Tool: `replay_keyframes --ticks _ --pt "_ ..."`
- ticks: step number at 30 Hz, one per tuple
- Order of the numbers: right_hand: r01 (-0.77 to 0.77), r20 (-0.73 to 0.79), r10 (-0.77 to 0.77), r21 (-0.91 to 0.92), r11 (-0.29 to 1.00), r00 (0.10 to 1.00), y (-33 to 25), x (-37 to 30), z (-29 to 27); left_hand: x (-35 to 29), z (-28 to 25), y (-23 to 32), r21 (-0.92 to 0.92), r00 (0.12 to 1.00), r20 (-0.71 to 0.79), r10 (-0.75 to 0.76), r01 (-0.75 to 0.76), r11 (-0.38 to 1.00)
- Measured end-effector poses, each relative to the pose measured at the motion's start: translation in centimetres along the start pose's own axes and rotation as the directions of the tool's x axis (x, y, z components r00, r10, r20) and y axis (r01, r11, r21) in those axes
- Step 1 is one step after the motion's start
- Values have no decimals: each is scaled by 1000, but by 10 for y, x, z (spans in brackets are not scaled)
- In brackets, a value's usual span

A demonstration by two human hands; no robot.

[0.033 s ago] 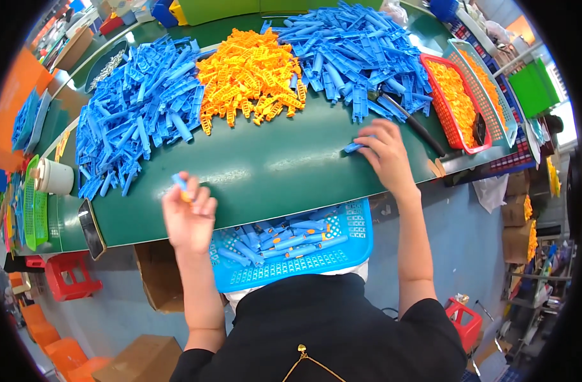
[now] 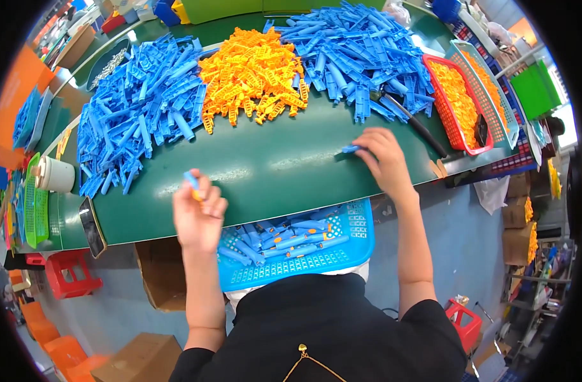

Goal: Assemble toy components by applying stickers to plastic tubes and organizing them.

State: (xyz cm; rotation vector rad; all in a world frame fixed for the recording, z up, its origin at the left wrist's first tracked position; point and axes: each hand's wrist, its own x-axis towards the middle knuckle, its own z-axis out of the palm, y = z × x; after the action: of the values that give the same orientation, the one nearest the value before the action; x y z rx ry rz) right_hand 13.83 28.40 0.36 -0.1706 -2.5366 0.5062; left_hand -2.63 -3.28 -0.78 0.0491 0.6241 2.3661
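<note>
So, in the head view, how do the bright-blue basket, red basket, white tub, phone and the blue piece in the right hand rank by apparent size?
Largest to smallest:
1. Bright-blue basket
2. Red basket
3. White tub and phone: too alike to rank
4. Blue piece in the right hand

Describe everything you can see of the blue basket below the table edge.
The blue basket looks like plastic, with a smooth rim and walls pierced by small holes. It sits open side up in front of the person, its far part hidden under the table. Many blue pieces, some with orange bits, lie jumbled inside. White material shows below its near edge. The left forearm partly covers its left end; I cannot tell if they touch.
</note>
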Motion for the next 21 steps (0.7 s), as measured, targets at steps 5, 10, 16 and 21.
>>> replay_keyframes --ticks 5,10,16,21 --pt "-195 127 167 255 947 978 -40 -2 28 -6 23 -44 237 994 8 -109 104 966" --pt "-102 8 104 -152 983 995 -43 -12 36 0 31 -53 126 982 15 -187 184 975" --pt "-249 38 264 479 842 964 -87 -12 40 -5 32 -57 126 981 -39 -192 195 973" --pt "-269 145 242 728 631 959 -127 -3 46 -11 40 -66 371 1000 21 -21 12 929"
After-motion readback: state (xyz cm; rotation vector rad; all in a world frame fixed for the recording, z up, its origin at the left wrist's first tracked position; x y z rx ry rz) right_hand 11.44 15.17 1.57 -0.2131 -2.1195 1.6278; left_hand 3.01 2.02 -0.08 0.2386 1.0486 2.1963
